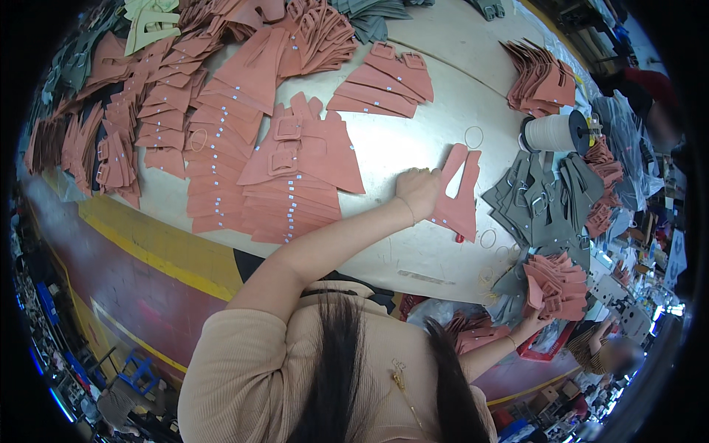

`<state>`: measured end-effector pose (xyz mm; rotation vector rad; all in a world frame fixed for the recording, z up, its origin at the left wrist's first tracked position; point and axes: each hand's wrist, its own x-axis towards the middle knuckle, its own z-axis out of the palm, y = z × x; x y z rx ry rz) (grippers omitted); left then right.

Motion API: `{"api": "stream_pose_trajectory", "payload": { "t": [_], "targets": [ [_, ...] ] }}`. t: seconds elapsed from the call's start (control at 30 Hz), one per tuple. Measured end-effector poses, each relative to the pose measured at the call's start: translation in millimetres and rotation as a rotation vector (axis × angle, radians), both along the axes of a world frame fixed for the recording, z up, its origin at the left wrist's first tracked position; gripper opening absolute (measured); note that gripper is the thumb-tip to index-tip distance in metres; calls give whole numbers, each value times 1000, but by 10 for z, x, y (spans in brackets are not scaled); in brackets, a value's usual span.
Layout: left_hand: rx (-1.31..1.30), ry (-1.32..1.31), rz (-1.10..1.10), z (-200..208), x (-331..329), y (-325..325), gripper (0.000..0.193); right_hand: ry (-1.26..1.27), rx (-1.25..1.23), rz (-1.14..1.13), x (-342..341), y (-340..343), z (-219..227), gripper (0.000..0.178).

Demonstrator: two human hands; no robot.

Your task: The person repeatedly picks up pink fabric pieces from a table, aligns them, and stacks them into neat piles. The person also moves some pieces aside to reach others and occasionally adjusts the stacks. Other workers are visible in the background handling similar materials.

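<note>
My left hand [419,193] is closed at the left edge of a salmon leather-like cut piece [464,210], over the table. This piece has two prongs with a long slot between them. Low on the right, my right hand [529,325] grips a fanned bundle of salmon pieces [555,284], some with covered buckles; its fingers are partly hidden under the bundle. Left of my left hand, a stack of salmon pieces with square buckles [299,159] lies on the table, with small white labels along the overlapped edges.
Further salmon stacks [221,159] cover the table's left side, and a smaller pile [384,81] lies at the back. Dark grey buckled pieces [543,196] lie on the right beside a white thread spool [550,133]. Thin rubber bands [488,238] are scattered near the front right edge. A sewing machine [620,303] stands beyond.
</note>
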<state>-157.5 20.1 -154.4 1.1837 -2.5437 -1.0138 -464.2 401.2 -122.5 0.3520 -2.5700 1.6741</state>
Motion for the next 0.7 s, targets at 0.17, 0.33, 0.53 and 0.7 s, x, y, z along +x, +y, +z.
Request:
{"api": "stream_pose_trajectory", "payload": {
  "t": [0.17, 0.33, 0.53, 0.7],
  "targets": [
    [101, 38, -29, -9, -56, -48, 21, 32, 71, -38, 17, -3, 2, 66],
    [38, 88, -24, -2, -262, -317, 24, -15, 27, -4, 72, -48, 44, 70],
    [-77, 142, 53, 139, -747, -918, 21, -28, -3, -8, 130, -113, 84, 73],
    [-108, 125, 131, 301, -962, -1320, 19, 11, 42, 3, 207, -196, 158, 76]
  ]
}}
